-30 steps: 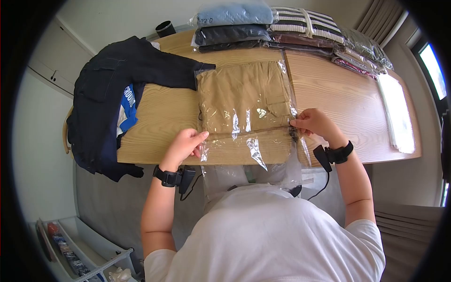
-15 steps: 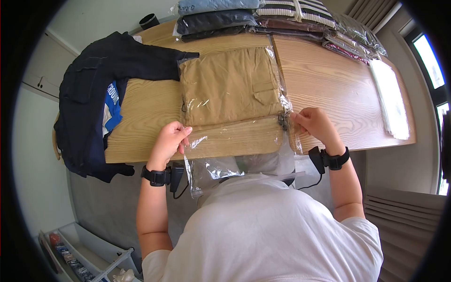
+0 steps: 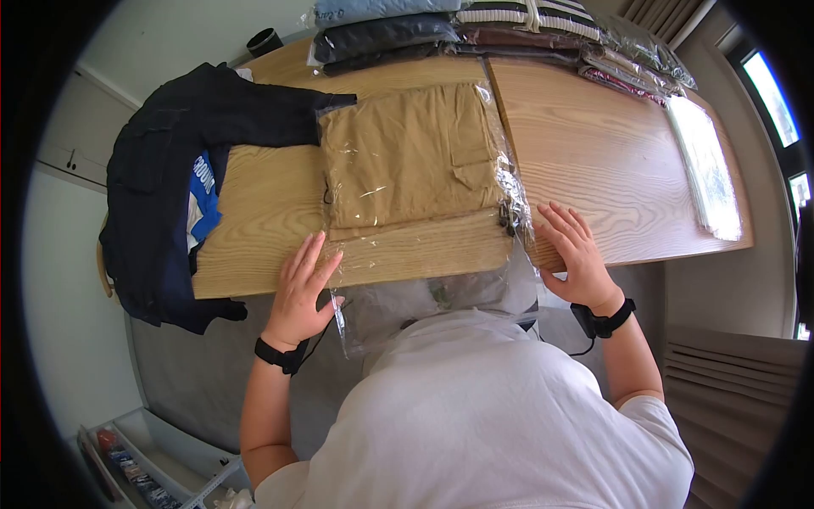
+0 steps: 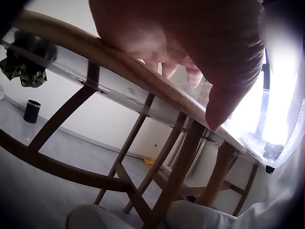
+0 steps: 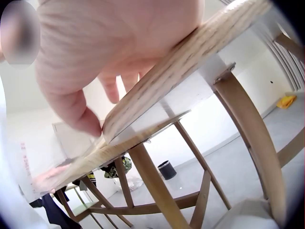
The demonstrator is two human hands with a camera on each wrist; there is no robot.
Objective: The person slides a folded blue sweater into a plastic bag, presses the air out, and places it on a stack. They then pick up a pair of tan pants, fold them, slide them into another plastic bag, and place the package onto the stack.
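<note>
A folded tan garment with a flap pocket (image 3: pixel 398 161) lies inside a clear plastic bag (image 3: pixel 415 288) on the wooden table. The bag's near end hangs over the front edge toward the lap. At the bag's lower left side is my left hand (image 3: pixel 298 293), its fingers extended and thumb held apart. My right hand (image 3: pixel 577 254) spreads its fingers beside the lower right side, near a dark cord end (image 3: pixel 509 218) on the garment. In the left wrist view, thumb and fingers reach over the table edge (image 4: pixel 143 78); the right wrist view shows the thumb right at the rim (image 5: pixel 190 52).
To the left lies a dark jacket (image 3: pixel 153 204) with a blue and white cloth under it. Bagged folded clothes (image 3: pixel 386 38) are stacked along the back. A pile of clear bags (image 3: pixel 708 174) sits at the right end. A compartmented bin (image 3: pixel 161 441) stands on the floor.
Both hands let go of the bag's sides and straightened their fingers. The left hand shifted down toward the table edge. Earlier the head view tilted, so the table appears higher.
</note>
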